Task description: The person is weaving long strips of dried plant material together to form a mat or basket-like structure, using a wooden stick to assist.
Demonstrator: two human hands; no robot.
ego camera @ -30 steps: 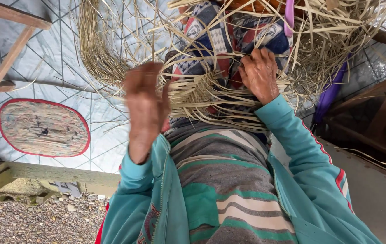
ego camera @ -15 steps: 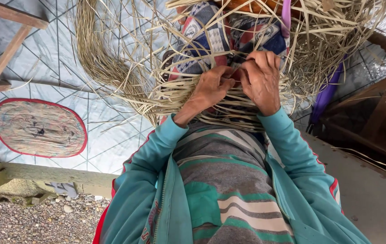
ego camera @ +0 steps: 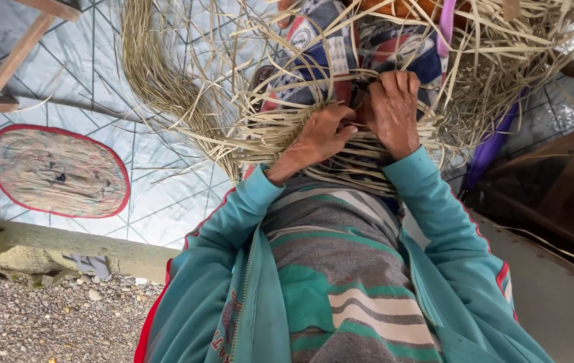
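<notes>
Dry, matt straw strips (ego camera: 287, 134) (stiff-looking) over glossy plastic sheet (ego camera: 99, 87).

Half-woven mat of pale flat straw strips (ego camera: 280, 131), spread across the lap, loose ends fanning left, right and far; woven patch near, at centre.

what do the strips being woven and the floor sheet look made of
Strips: dried plant fibre, likely palm leaf or reed; pale, matte, flat, curling loose. Floor sheet: probably vinyl or plastic; light sheen, printed line pattern. Both hands, left hand and right hand, press into the strips.
</notes>
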